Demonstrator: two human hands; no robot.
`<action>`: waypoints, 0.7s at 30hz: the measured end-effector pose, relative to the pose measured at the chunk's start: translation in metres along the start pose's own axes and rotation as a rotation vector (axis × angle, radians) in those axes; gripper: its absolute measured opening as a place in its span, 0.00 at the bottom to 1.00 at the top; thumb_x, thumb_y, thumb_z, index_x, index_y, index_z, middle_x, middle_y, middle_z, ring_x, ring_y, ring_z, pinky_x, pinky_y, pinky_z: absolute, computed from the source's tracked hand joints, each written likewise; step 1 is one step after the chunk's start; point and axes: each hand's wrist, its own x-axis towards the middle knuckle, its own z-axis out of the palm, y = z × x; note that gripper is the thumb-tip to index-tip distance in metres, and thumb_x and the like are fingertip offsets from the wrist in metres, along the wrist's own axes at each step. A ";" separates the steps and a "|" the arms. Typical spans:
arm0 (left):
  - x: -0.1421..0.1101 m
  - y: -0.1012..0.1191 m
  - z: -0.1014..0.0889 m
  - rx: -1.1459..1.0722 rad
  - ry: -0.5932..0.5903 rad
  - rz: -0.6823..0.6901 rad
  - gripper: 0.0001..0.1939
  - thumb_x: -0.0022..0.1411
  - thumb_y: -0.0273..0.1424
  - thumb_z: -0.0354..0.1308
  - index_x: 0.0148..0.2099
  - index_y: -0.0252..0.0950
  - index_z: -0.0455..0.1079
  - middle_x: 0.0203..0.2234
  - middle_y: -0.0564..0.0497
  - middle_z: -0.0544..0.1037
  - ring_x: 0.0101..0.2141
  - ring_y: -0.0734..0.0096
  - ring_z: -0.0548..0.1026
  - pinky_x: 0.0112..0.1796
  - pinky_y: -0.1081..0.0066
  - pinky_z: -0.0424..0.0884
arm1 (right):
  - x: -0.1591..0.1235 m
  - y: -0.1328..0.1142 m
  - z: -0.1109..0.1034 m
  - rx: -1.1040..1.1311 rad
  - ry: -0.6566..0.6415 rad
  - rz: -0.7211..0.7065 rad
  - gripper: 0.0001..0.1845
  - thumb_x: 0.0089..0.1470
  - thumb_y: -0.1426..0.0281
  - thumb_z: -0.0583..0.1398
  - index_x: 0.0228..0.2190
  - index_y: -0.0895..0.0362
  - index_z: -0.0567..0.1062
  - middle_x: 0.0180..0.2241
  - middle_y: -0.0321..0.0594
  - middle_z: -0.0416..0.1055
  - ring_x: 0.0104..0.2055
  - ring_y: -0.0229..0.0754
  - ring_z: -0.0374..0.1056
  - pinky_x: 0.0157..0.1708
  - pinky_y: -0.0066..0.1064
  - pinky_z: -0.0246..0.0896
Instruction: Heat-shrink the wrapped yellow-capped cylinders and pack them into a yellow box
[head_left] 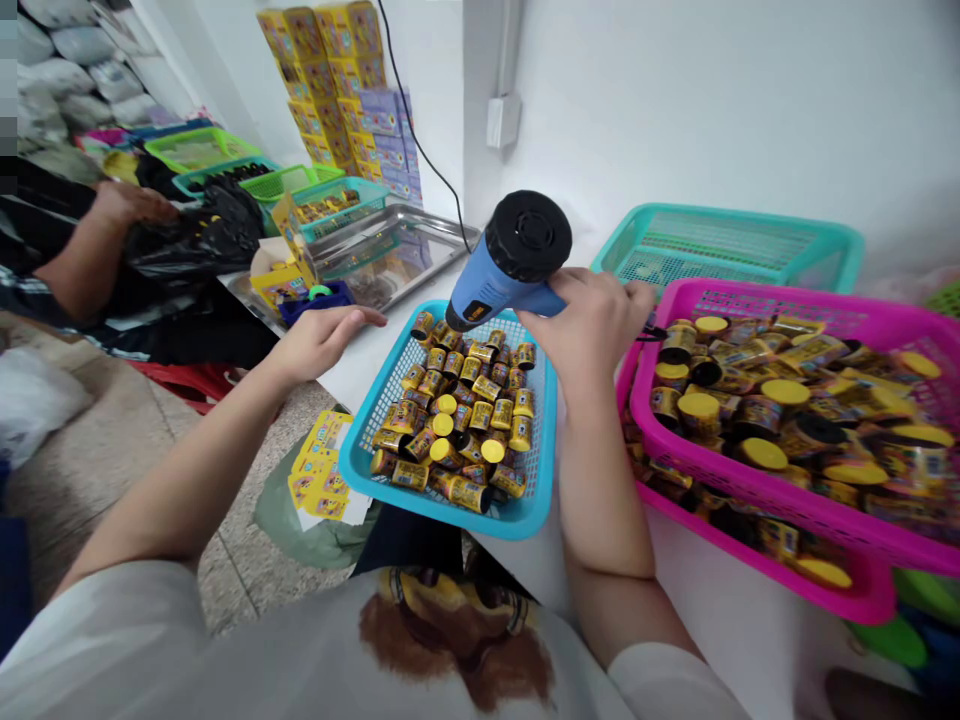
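My right hand is wrapped round the handle of a blue and black heat gun. Its nozzle points down over the far end of a light-blue plastic basket. In that basket lie many small printed yellow and black canisters, some with yellow lids facing up. My left hand holds nothing; it hovers or rests left of the basket's far corner, fingers stretched out towards the basket. Whether it touches the table I cannot tell.
Two stacked magenta baskets of larger wrapped canisters stand at right, before a teal basket. A metal tray and yellow boxes lie beyond. A black cord hangs behind the gun. At left, another person's hand is by a black bag.
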 end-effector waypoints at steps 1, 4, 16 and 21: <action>-0.002 -0.001 -0.001 -0.033 0.051 0.017 0.48 0.72 0.66 0.31 0.55 0.32 0.78 0.52 0.45 0.84 0.52 0.63 0.80 0.61 0.63 0.71 | 0.000 -0.001 0.000 0.007 -0.009 0.002 0.15 0.59 0.59 0.62 0.44 0.50 0.82 0.47 0.42 0.80 0.51 0.50 0.70 0.56 0.46 0.44; -0.004 -0.007 -0.003 -0.154 0.231 0.048 0.42 0.77 0.59 0.35 0.55 0.29 0.77 0.46 0.44 0.86 0.47 0.66 0.81 0.58 0.64 0.73 | -0.001 -0.005 -0.003 0.020 -0.034 0.006 0.15 0.57 0.59 0.63 0.44 0.50 0.82 0.45 0.42 0.80 0.50 0.51 0.71 0.57 0.47 0.45; -0.003 -0.005 -0.010 -0.244 0.261 0.000 0.33 0.78 0.52 0.40 0.46 0.32 0.79 0.34 0.47 0.87 0.39 0.67 0.82 0.52 0.62 0.76 | -0.005 -0.006 -0.016 -0.078 0.013 -0.037 0.16 0.60 0.65 0.62 0.49 0.47 0.81 0.50 0.39 0.79 0.50 0.49 0.69 0.57 0.47 0.47; 0.025 0.009 0.032 -0.117 -0.182 0.201 0.28 0.77 0.48 0.42 0.51 0.35 0.78 0.47 0.46 0.85 0.49 0.62 0.82 0.57 0.62 0.75 | -0.012 -0.006 -0.034 -0.181 0.151 -0.098 0.20 0.65 0.70 0.56 0.52 0.40 0.80 0.48 0.33 0.80 0.49 0.47 0.67 0.55 0.48 0.43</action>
